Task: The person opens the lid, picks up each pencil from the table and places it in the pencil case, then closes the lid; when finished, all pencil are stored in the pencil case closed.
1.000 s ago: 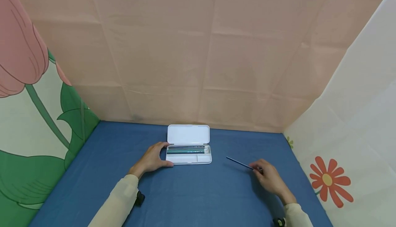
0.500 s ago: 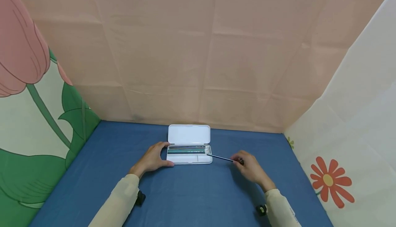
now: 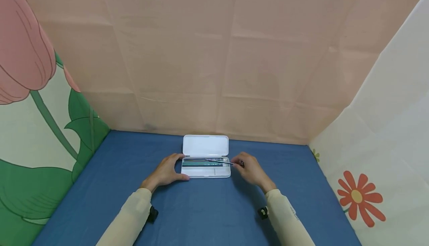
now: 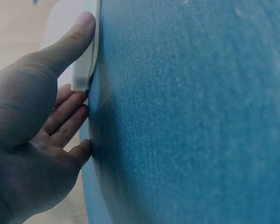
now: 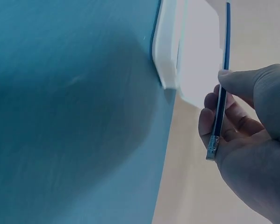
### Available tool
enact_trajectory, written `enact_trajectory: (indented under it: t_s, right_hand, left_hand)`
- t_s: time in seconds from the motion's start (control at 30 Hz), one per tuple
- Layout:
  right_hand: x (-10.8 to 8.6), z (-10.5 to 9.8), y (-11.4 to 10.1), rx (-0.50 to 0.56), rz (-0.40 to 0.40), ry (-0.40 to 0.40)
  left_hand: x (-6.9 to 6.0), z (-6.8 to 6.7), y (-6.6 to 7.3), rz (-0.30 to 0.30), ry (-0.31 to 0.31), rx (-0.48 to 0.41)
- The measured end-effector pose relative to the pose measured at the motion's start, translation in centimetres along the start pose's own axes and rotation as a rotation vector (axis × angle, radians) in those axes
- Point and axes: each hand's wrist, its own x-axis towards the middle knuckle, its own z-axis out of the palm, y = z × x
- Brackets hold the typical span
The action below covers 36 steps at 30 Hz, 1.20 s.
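A white pencil case lies on the blue cloth with its lid raised at the back. Several dark and green pencils lie side by side in its rear compartment. My left hand holds the case's left end, thumb at the front edge and fingers at the back. With thumb and fingers, my right hand pinches a dark blue pencil near its silver ferrule and eraser end. That pencil's other end points left over the pencils in the case, apparently above them.
Blue cloth covers the table. A beige sheet hangs behind the case. Side panels with a tulip and a red flower stand left and right. In the case's front part a small divider shows.
My right hand has moved left and away from me, bringing the pencil from the cloth at the right to over the case. The left hand has stayed at the case's left end.
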Motion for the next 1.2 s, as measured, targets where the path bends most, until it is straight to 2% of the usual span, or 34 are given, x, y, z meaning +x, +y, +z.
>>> enact_trajectory:
  t_s: [0.37,0.57,1.2]
  right_hand:
    - [3.3,2.1,-1.9,0.037,-0.036,-0.038]
    - [4.6,3.3,-2.3,0.018,-0.069,-0.057]
    - [6.7,6.0,-3.4,-0.040,-0.097,-0.116]
  left_hand:
    - [0.3,0.1,-0.2,0.004,-0.004,-0.008]
    - [0.4,0.1,-0.4,0.006,-0.004,-0.003]
    - [0.4,0.0,-0.3,0.005,-0.002,-0.006]
